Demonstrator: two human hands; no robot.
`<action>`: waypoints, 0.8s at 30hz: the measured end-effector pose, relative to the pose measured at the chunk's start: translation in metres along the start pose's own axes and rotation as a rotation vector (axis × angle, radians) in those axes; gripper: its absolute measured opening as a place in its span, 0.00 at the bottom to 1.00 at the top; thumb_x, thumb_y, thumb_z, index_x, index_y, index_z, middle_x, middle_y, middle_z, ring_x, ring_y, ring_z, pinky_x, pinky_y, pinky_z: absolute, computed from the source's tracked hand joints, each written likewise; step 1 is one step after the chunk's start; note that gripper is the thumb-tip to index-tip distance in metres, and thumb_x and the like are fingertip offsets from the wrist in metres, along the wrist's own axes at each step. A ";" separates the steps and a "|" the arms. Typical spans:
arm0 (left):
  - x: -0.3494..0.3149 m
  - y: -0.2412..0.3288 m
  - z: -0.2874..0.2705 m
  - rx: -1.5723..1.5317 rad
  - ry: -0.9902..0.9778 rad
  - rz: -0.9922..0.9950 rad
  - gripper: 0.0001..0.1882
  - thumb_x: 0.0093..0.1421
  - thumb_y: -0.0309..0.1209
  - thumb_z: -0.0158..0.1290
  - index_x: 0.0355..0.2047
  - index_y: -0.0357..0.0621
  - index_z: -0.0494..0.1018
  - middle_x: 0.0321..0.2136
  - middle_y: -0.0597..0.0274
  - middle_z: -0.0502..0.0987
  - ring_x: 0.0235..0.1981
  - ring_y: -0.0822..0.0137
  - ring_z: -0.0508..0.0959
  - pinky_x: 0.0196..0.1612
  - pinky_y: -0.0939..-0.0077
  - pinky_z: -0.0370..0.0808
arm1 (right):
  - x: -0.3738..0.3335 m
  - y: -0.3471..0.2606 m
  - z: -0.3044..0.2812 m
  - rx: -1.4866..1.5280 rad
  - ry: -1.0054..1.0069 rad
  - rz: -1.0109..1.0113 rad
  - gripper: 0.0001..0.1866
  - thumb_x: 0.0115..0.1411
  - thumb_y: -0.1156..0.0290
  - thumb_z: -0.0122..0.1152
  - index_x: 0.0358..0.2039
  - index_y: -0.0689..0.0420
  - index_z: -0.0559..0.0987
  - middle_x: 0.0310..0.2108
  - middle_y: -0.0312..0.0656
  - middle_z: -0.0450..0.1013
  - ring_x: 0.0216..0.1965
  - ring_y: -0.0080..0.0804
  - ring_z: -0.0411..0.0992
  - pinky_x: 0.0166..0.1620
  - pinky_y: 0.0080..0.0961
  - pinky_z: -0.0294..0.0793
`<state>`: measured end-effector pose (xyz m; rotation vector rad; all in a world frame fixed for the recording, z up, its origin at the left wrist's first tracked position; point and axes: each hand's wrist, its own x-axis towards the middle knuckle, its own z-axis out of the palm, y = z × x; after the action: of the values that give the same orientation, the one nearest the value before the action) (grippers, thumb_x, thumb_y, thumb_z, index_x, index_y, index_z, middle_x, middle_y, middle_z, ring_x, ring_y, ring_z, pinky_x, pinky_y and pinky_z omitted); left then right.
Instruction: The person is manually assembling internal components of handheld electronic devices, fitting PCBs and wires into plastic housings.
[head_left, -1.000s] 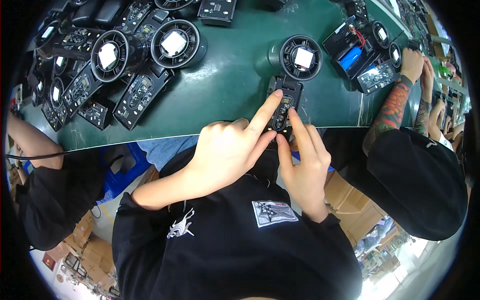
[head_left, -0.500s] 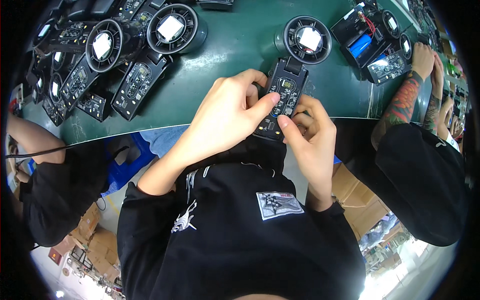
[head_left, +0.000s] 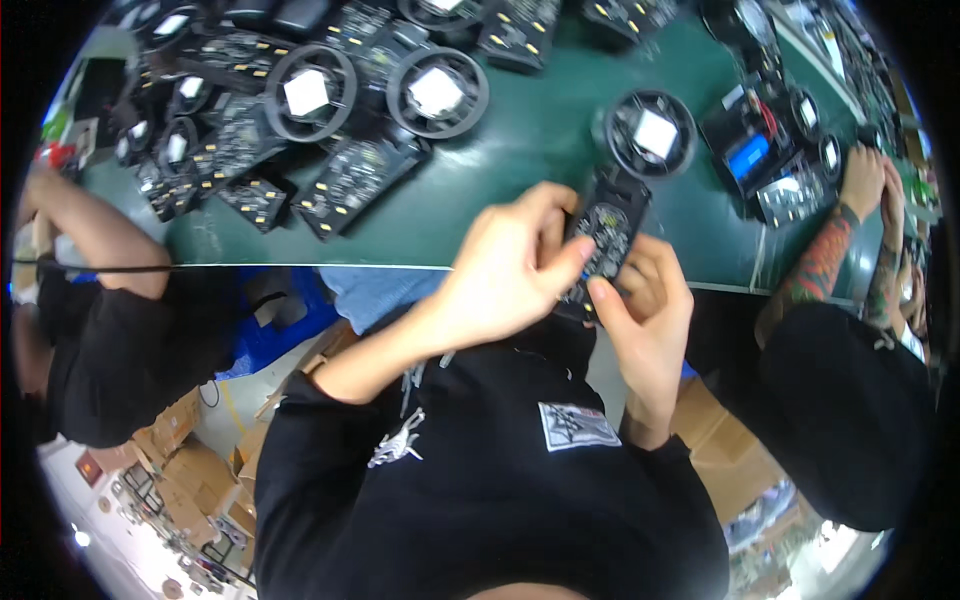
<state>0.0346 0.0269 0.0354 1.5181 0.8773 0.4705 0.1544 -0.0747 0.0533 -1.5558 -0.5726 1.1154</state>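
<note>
Your left hand [head_left: 505, 270] curls its grip around the black circuit module [head_left: 605, 225], thumb tip pressed on its face. Your right hand [head_left: 645, 310] clasps the same module from below, fingers wrapped behind it, thumb at its lower edge. The module sits over the near edge of the green tabletop [head_left: 520, 150], its round fan end [head_left: 648, 135] resting on it.

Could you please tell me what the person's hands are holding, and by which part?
Both the left hand and right hand hold one black device by its flat handle end; its round head lies toward the green table.
</note>
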 end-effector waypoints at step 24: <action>-0.240 -0.060 -0.151 -0.330 0.243 -0.404 0.18 0.57 0.33 0.58 0.42 0.38 0.65 0.34 0.61 0.77 0.35 0.74 0.75 0.39 0.79 0.72 | 0.051 0.028 0.020 -0.423 -0.224 -0.527 0.12 0.60 0.80 0.52 0.44 0.68 0.76 0.33 0.45 0.73 0.30 0.27 0.72 0.36 0.21 0.72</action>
<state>-0.2424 -0.0579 0.0488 0.9636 1.1994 0.4781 0.1538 -0.0313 0.0098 -1.5025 -1.3533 0.7908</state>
